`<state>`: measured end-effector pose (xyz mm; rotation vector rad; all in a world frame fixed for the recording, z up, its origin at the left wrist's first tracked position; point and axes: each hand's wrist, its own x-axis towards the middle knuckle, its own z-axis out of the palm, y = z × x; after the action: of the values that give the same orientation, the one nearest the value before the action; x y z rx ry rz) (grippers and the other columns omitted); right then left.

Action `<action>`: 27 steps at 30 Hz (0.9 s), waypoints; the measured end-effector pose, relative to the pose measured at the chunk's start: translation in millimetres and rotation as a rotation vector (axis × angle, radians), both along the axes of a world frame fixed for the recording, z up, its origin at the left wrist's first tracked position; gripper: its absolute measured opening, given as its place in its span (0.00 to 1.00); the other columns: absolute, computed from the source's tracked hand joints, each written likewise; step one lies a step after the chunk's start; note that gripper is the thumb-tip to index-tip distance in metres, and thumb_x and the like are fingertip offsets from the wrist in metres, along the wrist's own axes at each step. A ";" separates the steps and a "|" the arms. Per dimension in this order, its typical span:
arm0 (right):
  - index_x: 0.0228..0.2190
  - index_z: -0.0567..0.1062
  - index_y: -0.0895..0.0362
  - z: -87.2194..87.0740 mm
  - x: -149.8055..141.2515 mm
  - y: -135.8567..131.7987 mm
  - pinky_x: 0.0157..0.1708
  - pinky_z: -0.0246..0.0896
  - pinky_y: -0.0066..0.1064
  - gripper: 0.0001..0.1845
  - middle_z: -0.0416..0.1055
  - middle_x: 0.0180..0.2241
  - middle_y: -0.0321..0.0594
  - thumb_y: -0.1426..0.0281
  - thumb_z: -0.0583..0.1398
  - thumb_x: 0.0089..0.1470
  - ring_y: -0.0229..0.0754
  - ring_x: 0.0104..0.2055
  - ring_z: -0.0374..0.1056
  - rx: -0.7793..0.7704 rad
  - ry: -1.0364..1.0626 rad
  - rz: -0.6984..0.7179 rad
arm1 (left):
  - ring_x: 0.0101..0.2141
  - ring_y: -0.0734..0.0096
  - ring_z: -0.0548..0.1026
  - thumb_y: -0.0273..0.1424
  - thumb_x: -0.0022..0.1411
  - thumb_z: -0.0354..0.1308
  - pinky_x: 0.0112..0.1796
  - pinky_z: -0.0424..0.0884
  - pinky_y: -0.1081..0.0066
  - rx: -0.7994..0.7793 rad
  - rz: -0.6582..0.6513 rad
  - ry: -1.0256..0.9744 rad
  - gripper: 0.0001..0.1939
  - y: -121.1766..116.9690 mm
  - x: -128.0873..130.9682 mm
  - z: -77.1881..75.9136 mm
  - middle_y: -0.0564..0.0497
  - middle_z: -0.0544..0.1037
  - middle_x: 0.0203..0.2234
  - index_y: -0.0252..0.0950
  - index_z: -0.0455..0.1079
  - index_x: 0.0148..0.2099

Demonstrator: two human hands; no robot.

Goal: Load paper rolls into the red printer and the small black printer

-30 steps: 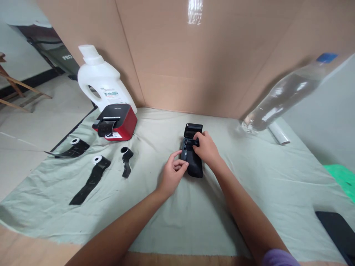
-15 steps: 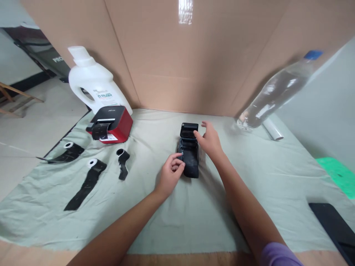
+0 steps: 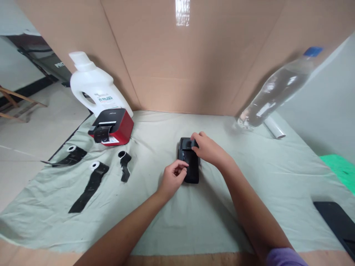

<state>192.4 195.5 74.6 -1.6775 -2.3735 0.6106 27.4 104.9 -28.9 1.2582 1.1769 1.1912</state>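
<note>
A black handheld terminal (image 3: pixel 192 170) with a hinged cover lies on the cloth at the middle, its long side pointing toward me. The cover (image 3: pixel 187 143) at its far end is folded down. My right hand (image 3: pixel 206 147) grips the cover's right side with bent fingers and thumb. At the terminal's left edge, my left hand (image 3: pixel 174 175) has its fingers curled, thumb and forefinger close together over the dark front. Whether a thin strip lies between those fingertips I cannot tell.
Left on the green cloth (image 3: pixel 144 221) are a red-and-black label printer (image 3: pixel 122 127) and several black paper rolls, one (image 3: pixel 93 184) partly unrolled. A white detergent bottle (image 3: pixel 95 87) stands behind. A clear bottle (image 3: pixel 274 90), white tube (image 3: pixel 274 128) and dark phone (image 3: pixel 334 221) lie right; cardboard (image 3: pixel 180 62) backs the table.
The terminal's cover has swung down from its raised position, with my right hand moving down toward me on it. My left hand stays by the left edge. The view has shifted slightly.
</note>
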 end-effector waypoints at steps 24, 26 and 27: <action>0.67 0.57 0.51 -30.5 29.2 21.4 0.21 0.62 0.25 0.35 0.75 0.41 0.43 0.67 0.58 0.62 0.39 0.29 0.71 -0.461 0.347 -0.092 | 0.51 0.62 0.77 0.21 0.64 0.47 0.50 0.72 0.66 0.306 -0.070 0.885 0.32 42.5 -35.9 2.7 0.50 0.78 0.55 0.47 0.66 0.68; 0.70 0.53 0.50 -29.6 32.0 19.8 0.22 0.62 0.25 0.38 0.74 0.44 0.44 0.64 0.58 0.62 0.40 0.31 0.72 -0.506 0.359 -0.096 | 0.49 0.62 0.78 0.22 0.65 0.46 0.48 0.73 0.67 0.315 -0.076 0.904 0.33 40.3 -36.6 2.7 0.48 0.79 0.52 0.46 0.64 0.69; 0.71 0.52 0.49 -29.0 32.6 19.1 0.22 0.63 0.25 0.39 0.74 0.45 0.45 0.64 0.57 0.62 0.40 0.32 0.73 -0.523 0.363 -0.103 | 0.47 0.62 0.78 0.22 0.66 0.46 0.47 0.73 0.67 0.318 -0.079 0.911 0.32 39.7 -37.1 2.7 0.48 0.79 0.51 0.46 0.63 0.70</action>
<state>225.0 214.6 45.6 -1.6641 -1.9597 1.4724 -9.7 144.6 -26.1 2.1924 1.5769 0.7501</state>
